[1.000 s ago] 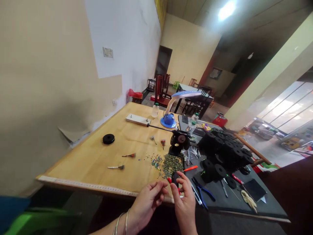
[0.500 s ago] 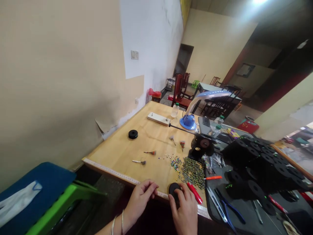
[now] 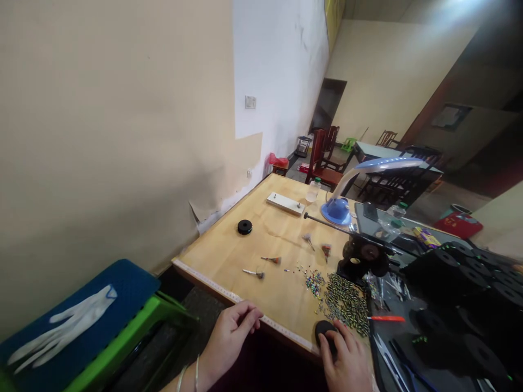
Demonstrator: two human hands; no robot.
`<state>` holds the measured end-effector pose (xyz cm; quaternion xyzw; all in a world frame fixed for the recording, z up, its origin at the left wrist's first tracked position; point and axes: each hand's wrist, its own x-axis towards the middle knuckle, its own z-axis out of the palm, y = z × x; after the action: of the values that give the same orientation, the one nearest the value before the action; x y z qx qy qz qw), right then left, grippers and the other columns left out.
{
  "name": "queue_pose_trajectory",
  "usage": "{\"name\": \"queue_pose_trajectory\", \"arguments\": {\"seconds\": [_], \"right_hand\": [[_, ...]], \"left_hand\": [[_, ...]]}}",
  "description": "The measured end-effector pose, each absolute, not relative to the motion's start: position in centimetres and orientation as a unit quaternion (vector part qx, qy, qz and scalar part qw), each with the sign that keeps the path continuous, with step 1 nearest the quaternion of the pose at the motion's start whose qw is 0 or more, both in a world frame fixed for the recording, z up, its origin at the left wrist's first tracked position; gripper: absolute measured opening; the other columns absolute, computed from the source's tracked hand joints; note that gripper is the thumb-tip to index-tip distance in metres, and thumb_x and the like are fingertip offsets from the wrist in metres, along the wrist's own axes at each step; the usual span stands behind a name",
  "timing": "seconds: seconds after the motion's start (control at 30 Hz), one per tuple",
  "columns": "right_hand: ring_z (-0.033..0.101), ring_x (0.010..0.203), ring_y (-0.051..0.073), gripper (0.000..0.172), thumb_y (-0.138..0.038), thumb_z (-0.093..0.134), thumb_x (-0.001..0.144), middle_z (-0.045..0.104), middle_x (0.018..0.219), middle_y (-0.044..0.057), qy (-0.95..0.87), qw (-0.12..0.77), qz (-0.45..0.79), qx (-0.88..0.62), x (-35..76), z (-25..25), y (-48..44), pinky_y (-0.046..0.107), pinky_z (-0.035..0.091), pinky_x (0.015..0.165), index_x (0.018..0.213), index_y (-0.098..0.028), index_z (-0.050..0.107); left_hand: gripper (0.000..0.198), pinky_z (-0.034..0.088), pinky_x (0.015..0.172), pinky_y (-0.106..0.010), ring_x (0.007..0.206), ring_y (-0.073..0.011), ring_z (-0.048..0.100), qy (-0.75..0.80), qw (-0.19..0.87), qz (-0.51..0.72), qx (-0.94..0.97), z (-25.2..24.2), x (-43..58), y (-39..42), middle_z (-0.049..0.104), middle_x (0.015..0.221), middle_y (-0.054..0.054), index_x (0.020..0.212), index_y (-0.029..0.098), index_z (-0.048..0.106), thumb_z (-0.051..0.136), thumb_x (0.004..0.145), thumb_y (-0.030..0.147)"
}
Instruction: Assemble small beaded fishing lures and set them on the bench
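Observation:
My right hand (image 3: 348, 356) is at the table's front edge, with its thumb and fingers closed around a small black round spool (image 3: 324, 330). Part of the spool is covered by the fingers. My left hand (image 3: 233, 333) hovers by the ruler strip, thumb and fingertips pinched together; anything between them is too small to make out. Just beyond the right hand lies a heap of small striped beads (image 3: 346, 302), with a patch of mixed coloured bits (image 3: 315, 284) beside it. Another black spool (image 3: 244, 227) rests farther back on the wooden table (image 3: 220, 261).
Several small brushes, one of them (image 3: 272, 260) orange-tipped, lie mid-table. A blue lamp (image 3: 337, 209), a white bar (image 3: 285, 203) and a black winding device (image 3: 362, 258) stand behind. Black spools (image 3: 445, 272) and pliers (image 3: 390, 362) crowd the right mat. A glove (image 3: 77, 326) lies on the left stool.
The view has swung left, so the table appears farther right. My right hand keeps hold of the spool and now hides the red tool beside it. My left hand stays pinched, slightly farther left along the edge.

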<state>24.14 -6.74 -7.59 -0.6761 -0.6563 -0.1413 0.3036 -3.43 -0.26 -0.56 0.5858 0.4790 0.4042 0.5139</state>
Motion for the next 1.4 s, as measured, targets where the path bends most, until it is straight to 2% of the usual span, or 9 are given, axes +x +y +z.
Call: {"name": "queue_pose_trajectory", "arguments": {"seconds": [0.13,0.23,0.37,0.6,0.83,1.0,1.1,1.23,1.4], "right_hand": [[0.061,0.090,0.034,0.033,-0.051,0.055,0.084,0.071,0.099,0.015,-0.640,0.357,-0.117,-0.670,23.0,-5.8,-6.6,0.049,0.043,0.081,0.080,-0.023,0.070],[0.062,0.091,0.031,0.023,-0.046,0.060,0.082,0.072,0.097,0.010,-0.637,0.411,0.017,-0.651,20.2,-3.3,-6.0,0.044,0.044,0.083,0.083,-0.025,0.070],[0.059,0.058,0.019,0.032,-0.049,0.056,0.085,0.070,0.075,0.006,-0.561,0.428,0.312,-0.637,16.0,-0.2,-3.9,0.028,0.043,0.050,0.082,-0.020,0.070],[0.048,0.045,0.009,0.038,-0.053,0.068,0.072,0.065,0.063,0.000,-0.438,0.446,0.563,-0.541,13.8,0.2,-1.2,0.018,0.029,0.037,0.075,-0.016,0.069],[0.058,0.054,0.013,0.029,-0.042,0.077,0.066,0.071,0.064,0.002,-0.387,0.475,0.609,-0.505,13.3,0.4,-0.9,0.019,0.038,0.045,0.066,-0.016,0.064],[0.058,0.050,0.012,0.036,-0.046,0.078,0.066,0.069,0.063,0.002,-0.324,0.521,0.620,-0.488,14.3,0.6,-1.3,0.017,0.036,0.039,0.065,-0.017,0.057],[0.060,0.051,0.012,0.041,-0.049,0.080,0.062,0.069,0.064,0.002,-0.277,0.555,0.609,-0.494,15.2,0.0,-1.9,0.015,0.034,0.037,0.066,-0.018,0.055],[0.046,0.034,0.006,0.047,-0.055,0.080,0.057,0.063,0.051,-0.001,-0.263,0.559,0.588,-0.521,16.0,-1.3,-3.1,0.013,0.025,0.032,0.066,-0.017,0.054],[0.038,0.030,0.002,0.051,-0.060,0.077,0.059,0.062,0.048,-0.001,-0.271,0.562,0.568,-0.536,16.4,-2.8,-4.6,0.013,0.020,0.031,0.065,-0.016,0.053]], "left_hand": [[0.036,0.040,0.062,-0.023,0.062,-0.0162,0.053,0.485,0.489,0.385,0.614,0.0,-3.4,-0.9,0.058,0.060,-0.001,0.065,0.016,0.062,0.052,0.088,0.041],[0.034,0.040,0.063,-0.023,0.063,-0.0166,0.055,0.469,0.483,0.369,0.641,0.1,-3.0,-1.5,0.060,0.062,-0.002,0.066,0.017,0.062,0.052,0.089,0.039],[0.032,0.039,0.062,-0.022,0.063,-0.0160,0.053,0.434,0.496,0.351,0.665,0.1,-1.9,-2.0,0.060,0.064,-0.002,0.067,0.017,0.062,0.051,0.090,0.036],[0.026,0.038,0.063,-0.022,0.065,-0.0161,0.051,0.400,0.526,0.325,0.676,-0.4,-1.0,-2.3,0.060,0.066,-0.002,0.068,0.017,0.062,0.050,0.088,0.028],[0.020,0.037,0.062,-0.023,0.065,-0.0157,0.050,0.388,0.535,0.294,0.690,-0.8,-0.3,-2.0,0.061,0.065,-0.001,0.068,0.016,0.065,0.050,0.080,0.014],[0.026,0.035,0.056,-0.024,0.058,-0.0158,0.052,0.373,0.514,0.223,0.739,0.4,-1.1,-0.1,0.061,0.058,0.000,0.064,0.018,0.070,0.053,0.083,0.024],[0.019,0.038,0.060,-0.026,0.063,-0.0189,0.056,0.413,0.398,0.236,0.784,2.3,-1.7,3.2,0.067,0.066,-0.001,0.075,0.022,0.073,0.057,0.082,0.030],[0.018,0.039,0.087,-0.035,0.098,-0.0259,0.054,0.475,0.185,0.189,0.839,4.0,-0.6,8.7,0.068,0.098,-0.010,0.095,0.019,0.068,0.054,0.084,0.019],[0.022,0.039,0.085,-0.041,0.099,-0.0294,0.052,0.494,0.180,0.139,0.839,2.2,2.6,13.2,0.064,0.095,-0.017,0.079,0.012,0.067,0.048,0.079,0.002]]}}
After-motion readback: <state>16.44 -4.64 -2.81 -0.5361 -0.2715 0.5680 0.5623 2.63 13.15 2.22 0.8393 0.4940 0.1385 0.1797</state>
